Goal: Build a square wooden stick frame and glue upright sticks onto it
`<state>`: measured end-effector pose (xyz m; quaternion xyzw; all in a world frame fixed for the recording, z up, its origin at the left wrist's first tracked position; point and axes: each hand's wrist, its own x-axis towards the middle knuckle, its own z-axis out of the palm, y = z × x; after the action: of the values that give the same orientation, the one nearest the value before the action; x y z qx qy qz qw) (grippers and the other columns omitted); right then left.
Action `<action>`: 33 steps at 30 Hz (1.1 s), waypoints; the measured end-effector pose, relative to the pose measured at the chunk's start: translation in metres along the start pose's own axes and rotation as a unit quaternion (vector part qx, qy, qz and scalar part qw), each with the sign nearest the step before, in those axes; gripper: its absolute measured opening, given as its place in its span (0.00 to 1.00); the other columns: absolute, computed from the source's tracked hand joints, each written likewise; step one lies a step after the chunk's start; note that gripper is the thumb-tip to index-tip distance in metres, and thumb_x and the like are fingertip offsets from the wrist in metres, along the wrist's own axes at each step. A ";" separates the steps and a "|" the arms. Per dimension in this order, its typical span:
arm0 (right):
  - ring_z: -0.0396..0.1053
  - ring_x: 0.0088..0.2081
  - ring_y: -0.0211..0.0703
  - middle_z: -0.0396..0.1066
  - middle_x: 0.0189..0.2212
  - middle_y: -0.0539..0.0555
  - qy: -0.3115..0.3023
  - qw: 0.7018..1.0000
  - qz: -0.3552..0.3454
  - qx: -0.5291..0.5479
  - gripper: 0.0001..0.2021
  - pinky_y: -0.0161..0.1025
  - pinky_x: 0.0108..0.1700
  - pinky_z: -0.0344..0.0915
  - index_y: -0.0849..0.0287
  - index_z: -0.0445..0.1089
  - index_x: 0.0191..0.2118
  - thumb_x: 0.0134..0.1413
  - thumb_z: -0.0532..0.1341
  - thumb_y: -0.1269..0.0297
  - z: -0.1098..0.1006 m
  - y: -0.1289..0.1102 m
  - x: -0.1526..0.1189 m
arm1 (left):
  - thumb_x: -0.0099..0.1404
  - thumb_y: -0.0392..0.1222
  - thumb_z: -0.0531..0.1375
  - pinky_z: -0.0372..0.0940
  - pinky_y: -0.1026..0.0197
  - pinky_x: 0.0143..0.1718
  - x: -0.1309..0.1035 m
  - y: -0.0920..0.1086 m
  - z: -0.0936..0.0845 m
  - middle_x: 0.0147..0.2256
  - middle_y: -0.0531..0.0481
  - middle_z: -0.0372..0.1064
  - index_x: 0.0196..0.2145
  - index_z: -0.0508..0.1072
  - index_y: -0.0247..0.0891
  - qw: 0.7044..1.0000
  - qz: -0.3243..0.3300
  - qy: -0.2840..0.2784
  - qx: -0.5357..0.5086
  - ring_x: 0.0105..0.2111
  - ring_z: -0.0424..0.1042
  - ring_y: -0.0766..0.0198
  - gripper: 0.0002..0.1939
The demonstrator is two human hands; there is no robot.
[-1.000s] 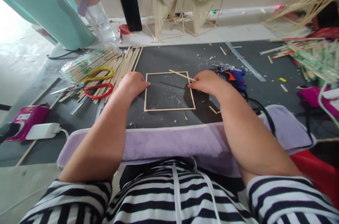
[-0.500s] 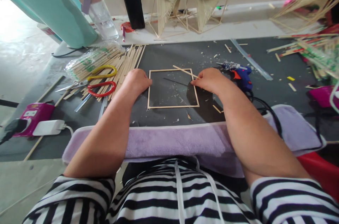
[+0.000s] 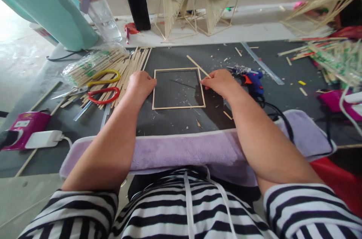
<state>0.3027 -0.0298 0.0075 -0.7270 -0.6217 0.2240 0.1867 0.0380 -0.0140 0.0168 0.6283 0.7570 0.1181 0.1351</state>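
- The square stick frame [image 3: 178, 108] was over the middle of the desk [image 3: 169, 124], between both hands; whether it touched could not be told.
- The left hand [image 3: 140, 84] had its fingers closed on the frame's left side; the right hand [image 3: 222, 81] pinched its right side and a loose stick [image 3: 194, 63].
- Bare desk separated frame and purple towel [image 3: 183, 150], a wider strip than earlier; the stick poked farther past the far side.
- Left, a clear bag [image 3: 85, 67] held sticks; behind it, a bottle [image 3: 104, 18] held water.

Frame [image 3: 178, 108] — shifted, loose stick [image 3: 195, 63] — steeper
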 end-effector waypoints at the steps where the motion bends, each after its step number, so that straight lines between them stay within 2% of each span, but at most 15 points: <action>1: 0.59 0.20 0.38 0.59 0.12 0.48 0.005 1.000 0.005 0.018 0.12 0.38 0.27 0.57 0.60 0.74 0.22 0.51 0.64 0.60 0.001 0.001 0.001 | 0.59 0.45 0.61 0.69 0.56 0.39 0.000 0.000 0.000 0.27 0.43 0.76 0.33 0.81 0.36 1.000 0.000 0.006 -0.009 0.34 0.76 0.53 0.12; 6: 0.56 0.19 0.35 0.64 0.15 0.48 0.018 0.995 -0.005 0.098 0.09 0.37 0.27 0.54 0.61 0.77 0.28 0.52 0.63 0.61 0.005 0.009 0.006 | 0.62 0.48 0.59 0.68 0.59 0.39 -0.001 -0.003 0.002 0.28 0.45 0.76 0.34 0.81 0.37 0.999 0.006 0.011 -0.045 0.34 0.76 0.55 0.15; 9: 0.60 0.21 0.35 0.71 0.20 0.50 0.012 0.992 -0.016 0.127 0.08 0.36 0.28 0.56 0.61 0.79 0.33 0.52 0.62 0.65 0.005 0.011 0.008 | 0.61 0.47 0.60 0.68 0.59 0.40 0.001 -0.005 0.000 0.28 0.45 0.76 0.33 0.81 0.39 1.000 0.016 0.006 -0.020 0.34 0.76 0.55 0.12; 13: 0.67 0.26 0.39 0.73 0.23 0.51 0.009 0.998 -0.011 0.061 0.06 0.37 0.32 0.60 0.61 0.79 0.34 0.50 0.64 0.68 -0.004 0.008 0.005 | 0.59 0.43 0.62 0.67 0.57 0.44 0.001 -0.009 -0.011 0.30 0.46 0.77 0.33 0.81 0.41 0.997 0.060 0.014 0.036 0.37 0.75 0.54 0.08; 15: 0.68 0.28 0.41 0.73 0.23 0.52 -0.006 1.000 -0.015 -0.002 0.04 0.38 0.34 0.62 0.60 0.78 0.32 0.50 0.65 0.68 -0.012 0.004 0.002 | 0.57 0.41 0.64 0.66 0.58 0.42 -0.002 -0.009 -0.020 0.28 0.47 0.76 0.31 0.81 0.41 0.993 0.089 -0.033 0.068 0.35 0.75 0.54 0.05; 18: 0.69 0.31 0.43 0.72 0.24 0.52 -0.043 0.996 -0.026 -0.080 0.02 0.40 0.36 0.62 0.59 0.77 0.30 0.51 0.66 0.68 -0.024 -0.003 -0.005 | 0.56 0.41 0.66 0.64 0.59 0.36 -0.008 -0.008 -0.032 0.21 0.51 0.71 0.27 0.80 0.41 0.973 0.123 -0.163 0.112 0.28 0.73 0.57 0.03; 21: 0.69 0.30 0.43 0.72 0.24 0.52 -0.095 0.986 -0.033 -0.130 0.04 0.40 0.36 0.61 0.57 0.75 0.27 0.50 0.67 0.70 -0.031 -0.009 -0.009 | 0.56 0.40 0.65 0.61 0.60 0.33 -0.015 -0.006 -0.039 0.18 0.52 0.69 0.24 0.78 0.41 0.950 0.136 -0.248 0.128 0.24 0.70 0.60 0.05; 24: 0.69 0.29 0.42 0.72 0.23 0.51 -0.146 0.976 -0.044 -0.153 0.06 0.39 0.35 0.60 0.57 0.74 0.25 0.50 0.66 0.72 -0.033 -0.012 -0.012 | 0.57 0.40 0.64 0.58 0.61 0.29 -0.021 -0.004 -0.043 0.19 0.52 0.69 0.22 0.76 0.40 0.934 0.145 -0.297 0.134 0.21 0.68 0.62 0.07; 29: 0.69 0.31 0.39 0.73 0.27 0.49 -0.253 0.953 -0.128 -0.108 0.03 0.36 0.34 0.60 0.56 0.75 0.32 0.51 0.64 0.71 -0.035 -0.011 -0.018 | 0.56 0.38 0.61 0.58 0.63 0.27 -0.026 -0.002 -0.047 0.22 0.52 0.70 0.25 0.74 0.38 0.914 0.184 -0.347 0.100 0.24 0.69 0.64 0.03; 33: 0.68 0.31 0.39 0.73 0.27 0.49 -0.270 0.948 -0.124 -0.116 0.04 0.36 0.34 0.59 0.57 0.75 0.32 0.51 0.63 0.70 -0.035 -0.011 -0.019 | 0.54 0.39 0.61 0.60 0.64 0.26 -0.021 -0.007 -0.044 0.23 0.52 0.69 0.25 0.72 0.38 0.912 0.145 -0.382 0.034 0.24 0.70 0.64 0.03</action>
<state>0.3111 -0.0469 0.0444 -0.5732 -0.7555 0.3136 -0.0479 0.0196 -0.0363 0.0570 0.7327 0.5516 -0.1380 0.3741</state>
